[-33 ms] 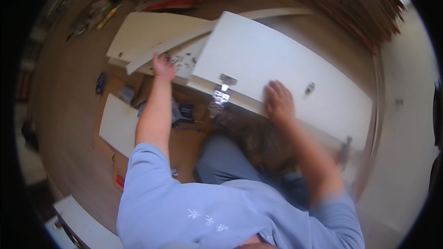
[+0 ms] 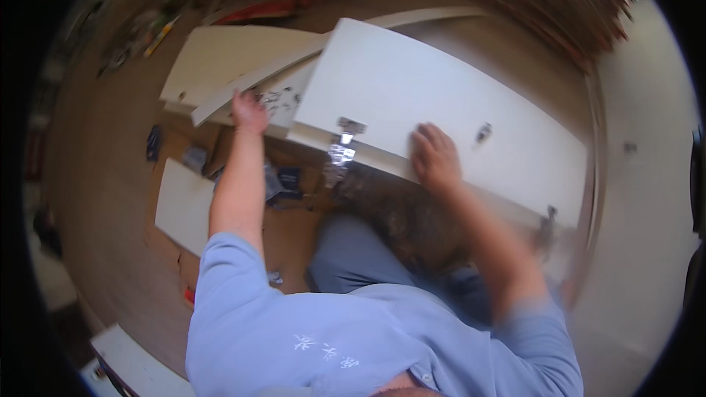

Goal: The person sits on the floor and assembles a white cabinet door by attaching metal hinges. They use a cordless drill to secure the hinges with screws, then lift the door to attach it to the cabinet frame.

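A large white panel [image 2: 434,95] lies slanted in front of me, with a shiny metal hinge [image 2: 340,153] at its near left edge and another hinge [image 2: 548,224] at its right end. My right hand [image 2: 437,154] rests flat on the panel near its front edge, fingers stretched out and holding nothing. Further left, my left hand [image 2: 248,112] reaches to small dark metal fittings [image 2: 279,101] scattered on a lower white board. Its fingers look apart, and nothing shows between them, though blur softens the tips. A long white strip [image 2: 257,77] runs just beyond that hand.
Another white board [image 2: 220,55] lies at the far left. A smaller white board [image 2: 182,206] and dark blue packets [image 2: 289,182] lie on cardboard nearer me. A small metal piece [image 2: 483,132] sits on the large panel. Stacked sheets [image 2: 559,22] stand at the far right.
The whole scene has shifted slightly left in view. Both hands keep nearly the same places against the boards; nothing is visibly taken up or let go.
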`<state>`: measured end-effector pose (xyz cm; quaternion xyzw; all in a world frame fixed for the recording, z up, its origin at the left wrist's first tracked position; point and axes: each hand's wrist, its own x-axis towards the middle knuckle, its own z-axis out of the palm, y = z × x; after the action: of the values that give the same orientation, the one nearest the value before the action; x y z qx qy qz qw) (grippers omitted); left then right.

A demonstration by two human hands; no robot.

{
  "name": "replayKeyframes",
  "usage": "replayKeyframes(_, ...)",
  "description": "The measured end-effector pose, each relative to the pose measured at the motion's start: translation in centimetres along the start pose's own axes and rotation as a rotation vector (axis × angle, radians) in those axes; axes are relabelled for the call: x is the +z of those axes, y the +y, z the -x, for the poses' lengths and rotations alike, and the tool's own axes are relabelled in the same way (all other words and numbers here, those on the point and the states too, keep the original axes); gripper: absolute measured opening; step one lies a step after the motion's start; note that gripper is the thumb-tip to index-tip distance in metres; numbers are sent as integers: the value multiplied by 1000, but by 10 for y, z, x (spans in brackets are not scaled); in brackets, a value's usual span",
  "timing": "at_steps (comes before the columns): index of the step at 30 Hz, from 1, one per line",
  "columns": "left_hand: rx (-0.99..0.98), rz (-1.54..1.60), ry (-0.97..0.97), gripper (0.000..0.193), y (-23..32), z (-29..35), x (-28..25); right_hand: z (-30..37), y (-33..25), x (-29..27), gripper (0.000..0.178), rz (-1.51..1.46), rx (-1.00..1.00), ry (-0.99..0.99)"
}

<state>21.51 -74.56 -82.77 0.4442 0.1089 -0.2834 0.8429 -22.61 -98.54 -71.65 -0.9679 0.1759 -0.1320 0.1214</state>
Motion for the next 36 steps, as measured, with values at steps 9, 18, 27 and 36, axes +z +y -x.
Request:
replayKeyframes(9, -51, -47, 37, 89, 20, 36, -26, 12, 87, -68, 56, 111, 270, 140)
replayKeyframes(18, 322, -152, 91, 18, -9, 167, 45, 14, 65, -28, 20, -353, 472, 109)
replayKeyframes(27, -136, -247, -455, 38, -72, 378, 66, -5, -144, -91, 41, -522, -328, -537)
replayKeyframes(36, -838, -21, -586, 33, -112, 449, 71, 79, -132, -151, 25, -365, -460, -747)
